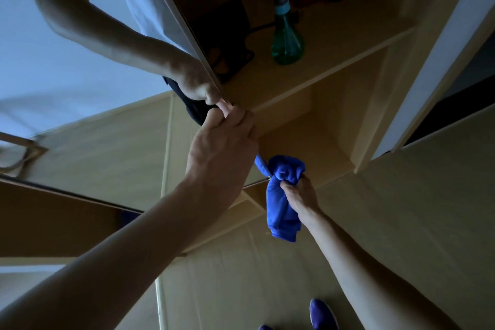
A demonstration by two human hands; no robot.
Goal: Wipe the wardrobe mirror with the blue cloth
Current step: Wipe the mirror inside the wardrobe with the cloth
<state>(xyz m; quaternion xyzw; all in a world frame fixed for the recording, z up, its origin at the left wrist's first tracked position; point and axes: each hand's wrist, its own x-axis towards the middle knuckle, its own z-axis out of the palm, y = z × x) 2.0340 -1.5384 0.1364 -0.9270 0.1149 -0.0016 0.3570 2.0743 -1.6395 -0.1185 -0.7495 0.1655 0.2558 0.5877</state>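
While left hand (222,142) curls over mirror door (88,147) edge, apparently steadying it, right hand (300,193) fists bunched blue cloth (284,195) near door's lower corner, ready to wipe. Green spray bottle (286,43) on open wardrobe shelf (334,43), within reach.

Both forearms are bare from the bottom edge of the frame up to the wrists, with no sleeve, watch, bracelet or ring showing on the left hand (222,150) or the right hand (301,195). On the feet at the bottom edge are purple-blue slip-on shoes (322,315) with a paler sole rim, one seen almost whole and the other only at its toe. In the mirror door (80,67), the reflected person wears a white short-sleeved top and a dark lower garment.
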